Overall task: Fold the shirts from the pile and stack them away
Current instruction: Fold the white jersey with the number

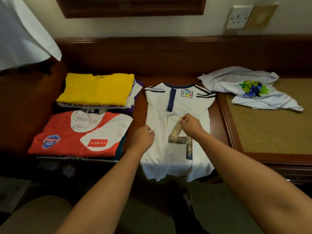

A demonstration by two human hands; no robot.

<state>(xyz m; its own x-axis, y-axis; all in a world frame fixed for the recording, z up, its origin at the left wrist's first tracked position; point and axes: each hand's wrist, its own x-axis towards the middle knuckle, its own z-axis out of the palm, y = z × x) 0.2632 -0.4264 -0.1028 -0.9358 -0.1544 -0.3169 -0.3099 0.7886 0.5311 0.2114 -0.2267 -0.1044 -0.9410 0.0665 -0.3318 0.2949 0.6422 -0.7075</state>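
A white football jersey (177, 146) with a dark collar and a worn number lies flat in the middle of the wooden bench, its sleeves folded inward. My left hand (144, 135) pinches the jersey's left edge with curled fingers. My right hand (190, 123) pinches a fold of cloth near the jersey's middle, just above the number. To the left stand two stacks of folded shirts: one topped by a yellow shirt (98, 89) at the back, one topped by a red and white shirt (79, 134) in front. A crumpled white shirt (249, 92) with a green and blue print lies at the right.
The dark wooden bench (168, 65) runs along the wall. A woven mat panel (270, 129) with a wooden frame fills the right side. White cloth (22, 34) hangs at the upper left. A wall socket (239, 16) sits at the upper right. Below me lies dim floor.
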